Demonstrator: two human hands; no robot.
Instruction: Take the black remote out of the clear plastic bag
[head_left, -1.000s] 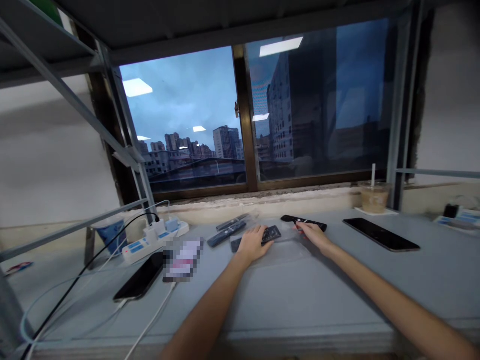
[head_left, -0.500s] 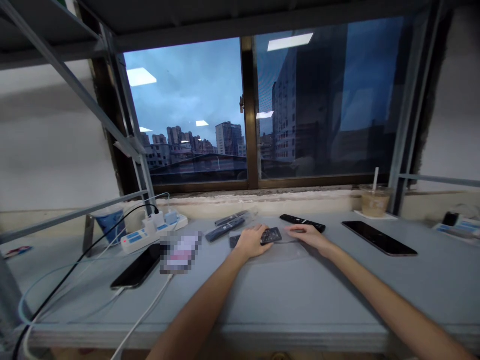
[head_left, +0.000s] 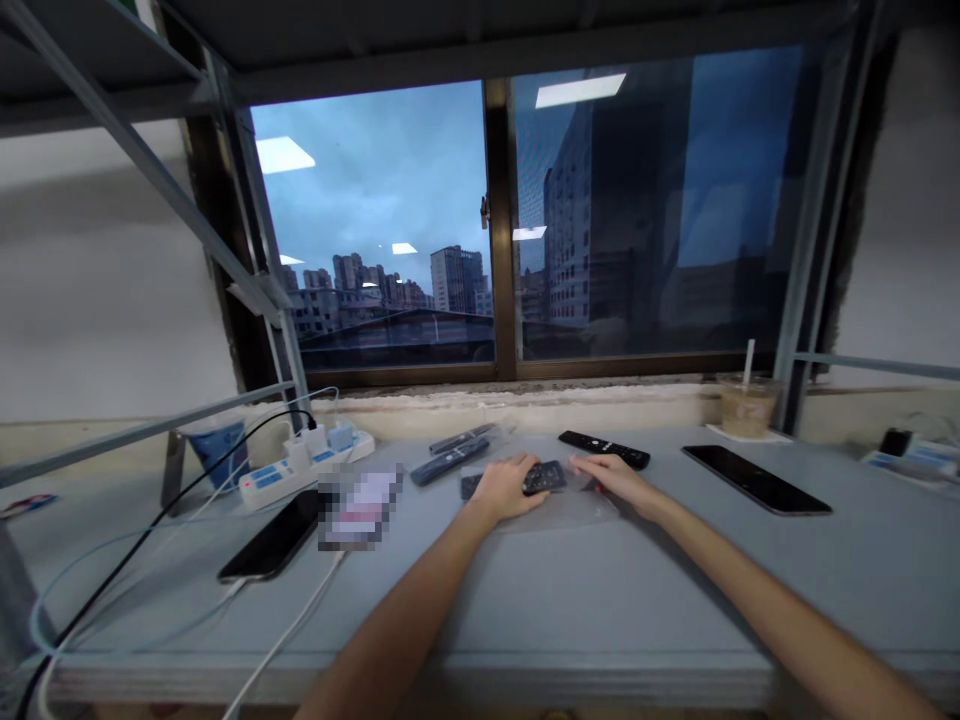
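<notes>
My left hand [head_left: 506, 486] lies over a dark remote control [head_left: 546, 476], its fingers curled across the middle and the remote's two ends showing on either side. Clear thin plastic [head_left: 547, 517], which looks like a bag, spreads around and under that remote. At the remote's right end, my right hand [head_left: 615, 480] pinches the plastic between thumb and fingers. Just behind the right hand lies a black remote control [head_left: 604, 448]. To the left of my left hand rest two more remotes, a nearer one [head_left: 450, 462] and a farther one [head_left: 461, 437], seemingly in clear wrapping.
On the left are a white power strip [head_left: 306, 470], a black phone [head_left: 274, 535] on a cable, a phone with a blurred screen [head_left: 364, 507] and a blue cup [head_left: 216, 447]. A large black phone [head_left: 754, 480] and a drink cup [head_left: 748, 408] stand right. Metal frame posts flank the desk.
My right hand's fingers have closed in slightly and shifted a little at the plastic's edge. The left hand stays on the remote control.
</notes>
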